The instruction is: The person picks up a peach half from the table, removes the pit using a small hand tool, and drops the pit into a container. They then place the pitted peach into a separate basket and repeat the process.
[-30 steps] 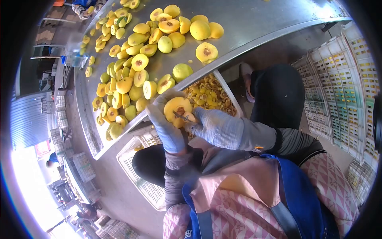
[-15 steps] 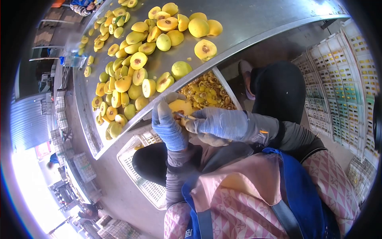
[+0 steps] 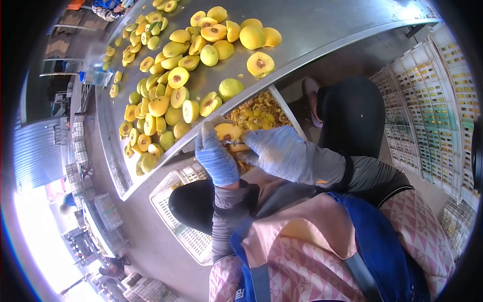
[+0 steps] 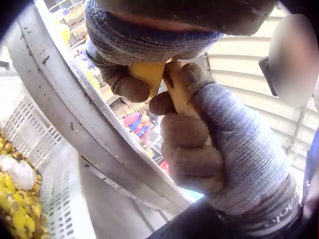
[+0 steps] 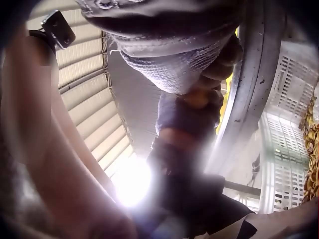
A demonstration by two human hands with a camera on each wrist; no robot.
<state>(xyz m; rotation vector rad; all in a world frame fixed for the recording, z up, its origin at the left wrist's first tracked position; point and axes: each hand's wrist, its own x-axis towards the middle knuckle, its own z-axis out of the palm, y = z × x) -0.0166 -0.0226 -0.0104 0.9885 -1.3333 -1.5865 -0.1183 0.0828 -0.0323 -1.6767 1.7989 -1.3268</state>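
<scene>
My gloved left hand [image 3: 217, 160] holds a yellow peach half [image 3: 227, 131] just off the table's near edge, cut face toward the right hand. In the left wrist view, only a wedge of that peach shows between the fingers. My gloved right hand [image 3: 283, 154] grips a small pitting tool by its light wooden handle [image 4: 178, 92], thumb along it and fingers curled round. The tool's thin metal end [image 3: 231, 143] is at the cut face near the stone hollow. In the right wrist view, the gloves overlap and hide most of the work.
Many peach halves lie heaped on the metal table [image 3: 307, 38], which has a raised rim. Below its edge a crate [image 4: 60, 186] holds yellow scraps and stones. A white basket [image 3: 173, 221] stands by the left knee; tall white crates [image 3: 427, 105] are stacked at the right.
The peach half has turned in my left hand, and its cut face shows less from above. My right hand has rolled over with the tool, its back now facing up, staying close to the peach.
</scene>
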